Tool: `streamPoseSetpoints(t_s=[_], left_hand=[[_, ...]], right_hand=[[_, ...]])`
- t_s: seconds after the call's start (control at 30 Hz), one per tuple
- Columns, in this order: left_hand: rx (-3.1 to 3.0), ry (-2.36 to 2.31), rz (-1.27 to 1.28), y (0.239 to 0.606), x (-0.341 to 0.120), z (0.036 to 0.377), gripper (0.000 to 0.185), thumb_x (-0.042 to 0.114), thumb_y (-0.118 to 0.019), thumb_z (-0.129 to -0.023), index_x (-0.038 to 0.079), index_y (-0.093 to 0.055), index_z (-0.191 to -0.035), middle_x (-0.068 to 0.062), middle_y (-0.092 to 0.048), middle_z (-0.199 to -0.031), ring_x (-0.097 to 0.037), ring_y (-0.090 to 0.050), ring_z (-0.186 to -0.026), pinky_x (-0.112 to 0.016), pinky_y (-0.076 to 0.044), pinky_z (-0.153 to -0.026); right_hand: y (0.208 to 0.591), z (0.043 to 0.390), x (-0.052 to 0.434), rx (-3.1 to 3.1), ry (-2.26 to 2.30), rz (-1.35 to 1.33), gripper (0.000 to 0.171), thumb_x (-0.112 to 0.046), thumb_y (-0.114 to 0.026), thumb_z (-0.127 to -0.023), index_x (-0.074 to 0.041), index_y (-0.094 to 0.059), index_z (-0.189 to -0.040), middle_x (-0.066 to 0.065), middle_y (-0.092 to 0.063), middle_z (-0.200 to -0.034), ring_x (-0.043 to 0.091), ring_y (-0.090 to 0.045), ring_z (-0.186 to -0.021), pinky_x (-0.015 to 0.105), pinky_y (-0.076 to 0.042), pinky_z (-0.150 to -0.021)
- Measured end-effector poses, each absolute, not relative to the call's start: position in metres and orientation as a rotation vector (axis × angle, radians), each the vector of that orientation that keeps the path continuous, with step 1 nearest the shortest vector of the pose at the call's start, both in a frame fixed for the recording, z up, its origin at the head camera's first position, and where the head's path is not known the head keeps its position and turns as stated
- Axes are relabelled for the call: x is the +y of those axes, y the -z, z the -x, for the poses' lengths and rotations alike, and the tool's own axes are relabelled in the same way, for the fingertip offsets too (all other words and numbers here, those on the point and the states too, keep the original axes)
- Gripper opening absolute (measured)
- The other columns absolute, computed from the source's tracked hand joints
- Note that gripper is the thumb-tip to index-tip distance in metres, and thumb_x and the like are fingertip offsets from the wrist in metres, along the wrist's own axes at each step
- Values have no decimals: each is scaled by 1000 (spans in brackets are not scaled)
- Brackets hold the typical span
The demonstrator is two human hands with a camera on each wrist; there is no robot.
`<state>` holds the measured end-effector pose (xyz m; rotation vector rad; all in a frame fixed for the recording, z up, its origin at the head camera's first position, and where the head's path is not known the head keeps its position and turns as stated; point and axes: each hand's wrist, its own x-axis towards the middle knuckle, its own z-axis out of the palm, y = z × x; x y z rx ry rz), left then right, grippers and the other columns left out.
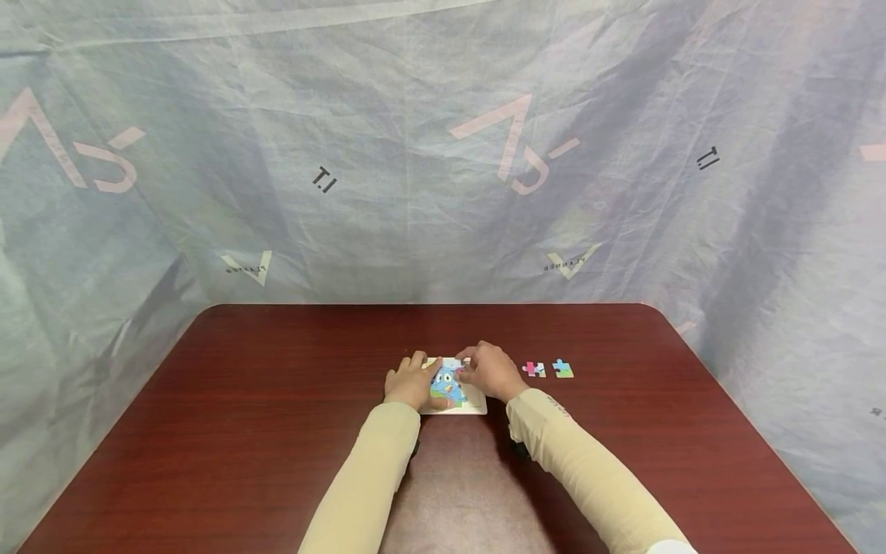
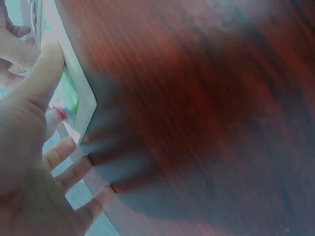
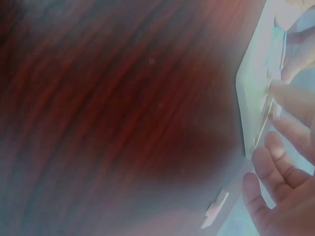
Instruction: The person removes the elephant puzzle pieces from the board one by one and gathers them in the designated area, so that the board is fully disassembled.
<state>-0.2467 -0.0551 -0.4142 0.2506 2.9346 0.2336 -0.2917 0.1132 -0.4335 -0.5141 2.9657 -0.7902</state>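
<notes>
A small white-framed puzzle board with a blue cartoon picture lies on the dark red table. Both hands are on it. My left hand lies on the board's left side; in the left wrist view the left hand has its thumb pressed on the board's white frame and its fingers spread straight. My right hand covers the upper right part of the board. In the right wrist view the right hand touches the board's edge with straight fingertips. Whether a piece lies under those fingers is hidden.
Two loose puzzle pieces lie just right of the right hand: a pink one and a blue-green one. One loose piece also shows in the right wrist view. A pale printed sheet hangs behind and around the table.
</notes>
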Motion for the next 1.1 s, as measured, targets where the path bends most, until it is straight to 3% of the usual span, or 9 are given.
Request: streamPoseSetpoints(t_s=[0.4,0.73,1.1], left_hand=[[2945,-256,-257,414,-55,246,84,52,-76,-87,20,-43,-157,-7,-41,-150,-28,-42,-136,-50,-42,-103],[2936,-255,-261,415,-55,246,82,52,-75,-89,21,-42,-157,-8,-41,-151,-28,-41,-137,-50,-42,-104],[2946,-268,-261,414,-55,246,82,51,-76,-88,21,-44,-156,-8,-41,-149,-28,-42,-135,-51,-42,-102]], right_hand=[[434,291,116,3093,603,616,30,-28,-83,-87,-12,-78,-113,4,-63,-95,17,-61,-77,36,-52,-70],[431,291,123,3136,619,667,30,-29,-81,-89,-12,-77,-113,4,-63,-94,19,-64,-81,35,-53,-64],[425,291,135,2989,808,755,30,-24,-77,-93,-12,-74,-120,4,-61,-92,11,-52,-72,32,-46,-63]])
